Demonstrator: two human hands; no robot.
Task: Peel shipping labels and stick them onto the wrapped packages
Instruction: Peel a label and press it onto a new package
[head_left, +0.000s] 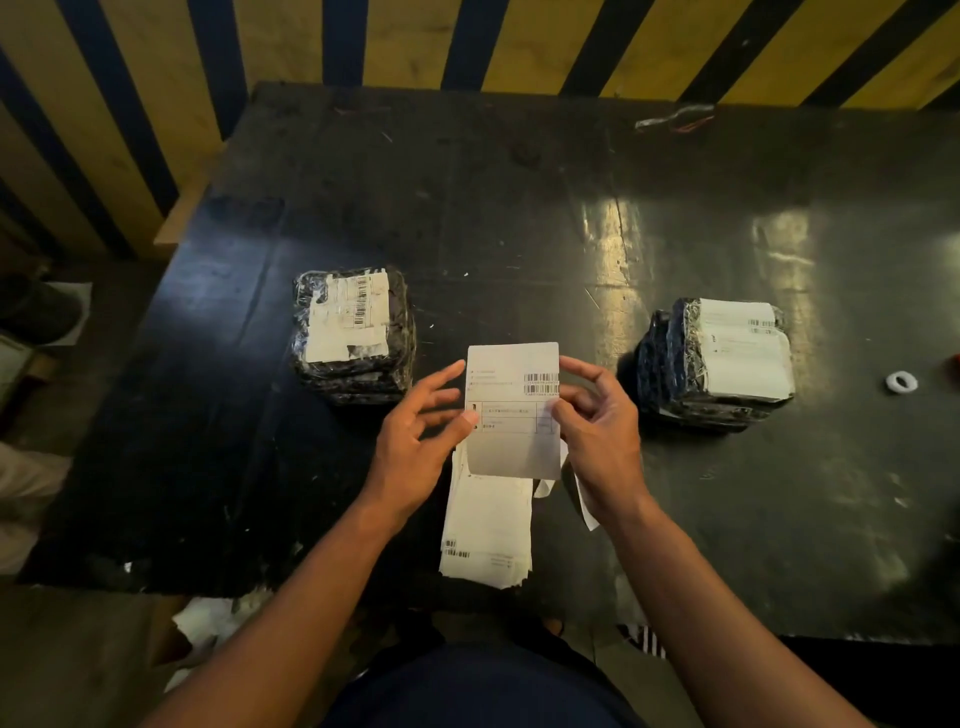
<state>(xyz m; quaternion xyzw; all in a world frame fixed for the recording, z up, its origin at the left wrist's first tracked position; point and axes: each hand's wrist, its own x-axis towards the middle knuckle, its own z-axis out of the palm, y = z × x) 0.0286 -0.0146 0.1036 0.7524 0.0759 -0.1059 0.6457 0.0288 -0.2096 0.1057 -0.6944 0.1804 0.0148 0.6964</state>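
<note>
Holding: a white rectangular paper shipping label with printed barcodes, upright at the centre of the frame, above the table — pinched at both side edges.
Left hand: the left hand pinches the label's left edge with the thumb; the other fingers are spread and relaxed.
Right hand: the right hand pinches the right edge between thumb and curled fingers.
Handling: I judge the sheet very light and limp, easily creased, and tacky once its backing comes away; a corner looks the best place to start a peel.
Label pile: a loose stack of white paper labels lies flat on the table just below the held one.
Left package: a dark square bundle wrapped in clear plastic, left of centre, already carries a label on top.
Right package: a similar dark wrapped stack, right of centre, also labelled.
Table: a scuffed black glossy tabletop bears everything.
Hard to make out: the print is too small to read — whether the backing has begun to lift cannot be told; the label's rear face is hidden.
</note>
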